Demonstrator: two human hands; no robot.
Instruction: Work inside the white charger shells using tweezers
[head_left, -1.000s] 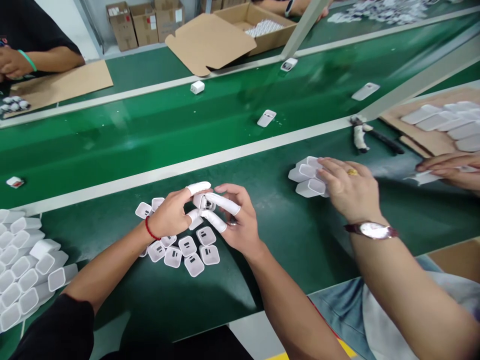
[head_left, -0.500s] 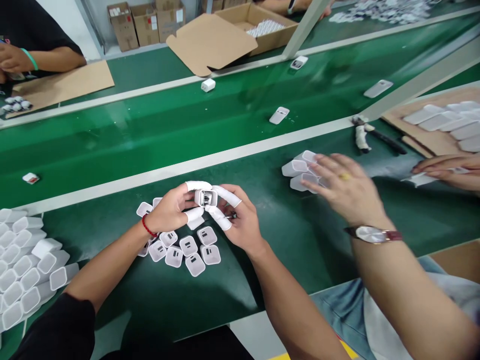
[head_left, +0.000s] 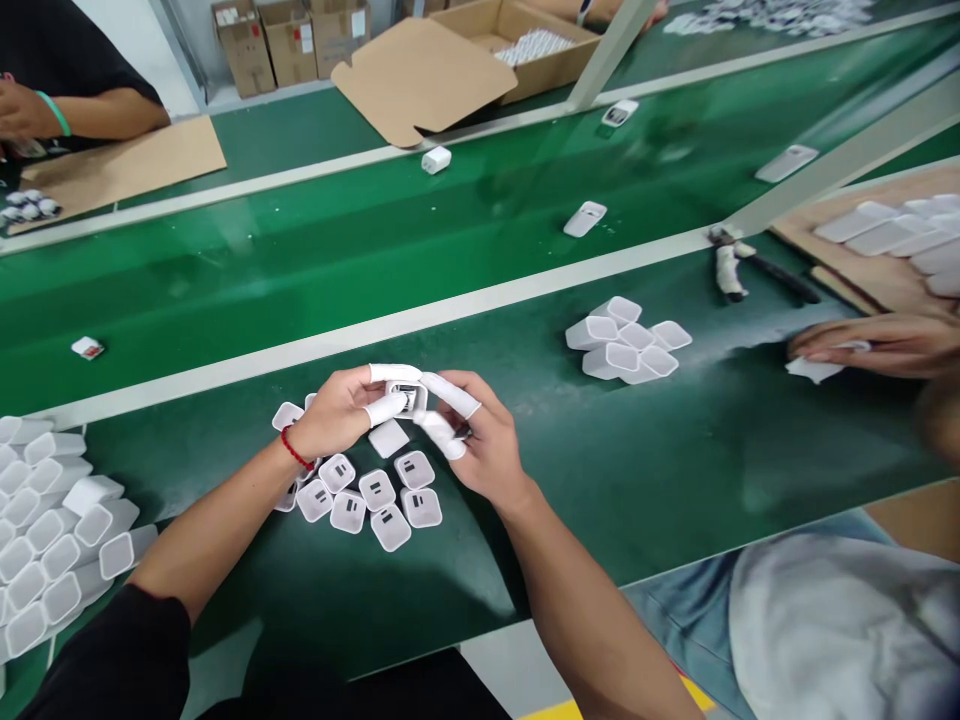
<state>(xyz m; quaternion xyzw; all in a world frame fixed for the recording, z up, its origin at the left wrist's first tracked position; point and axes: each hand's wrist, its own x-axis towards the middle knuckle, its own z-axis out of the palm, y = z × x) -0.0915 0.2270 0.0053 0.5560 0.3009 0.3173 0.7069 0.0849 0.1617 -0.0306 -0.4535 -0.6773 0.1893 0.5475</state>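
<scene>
White charger shell (head_left: 409,400) sits pinched between left hand (head_left: 341,415) and right hand (head_left: 476,445), fingertips steadying it; finished caps (head_left: 375,495) cluster just below both hands on the counter (head_left: 637,470).

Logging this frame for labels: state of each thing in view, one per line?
Left hand: pinching a charger part.
Right hand: pinching the same part.
Charger part: held above the table, between both hands.
Plug caps: loose, below the hands.
Shells: piled, open ends up.
Carton: flaps open.
Pliers: lying unused.
</scene>
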